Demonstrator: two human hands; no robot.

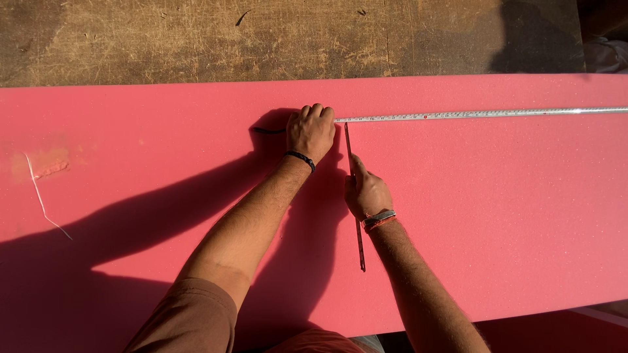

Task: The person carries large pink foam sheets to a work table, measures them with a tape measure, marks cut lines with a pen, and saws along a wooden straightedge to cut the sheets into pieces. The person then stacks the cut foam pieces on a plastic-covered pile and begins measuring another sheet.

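Head cam looking down: big pink foam sheet [497, 216] lies across a scuffed wooden bench [196, 39], filling most of the view. Tape measure [484, 114] runs along the sheet's far part, long axis left-to-right, stretching off frame to the right. Its near end sits under the left hand [311, 131], which is curled into a loose fist, knuckles up, pressing the tape end down onto the foam. Black band on that wrist.

Right hand [366, 194] sits just below and a bit to the right, w/ a metal watch-type bracelet. It's closed around a thin dark straight strip [356, 196], maybe a ruler or blade, can't tell which. Strip's long axis runs near-to-far, roughly square to the tape; its far tip comes up just beside the tape end, its near end pokes out past the wrist toward the body. So right hand is nearer the strip, left is on the tape. Hands close together, not touching. A pale thread [40, 196] lies well off to the left.
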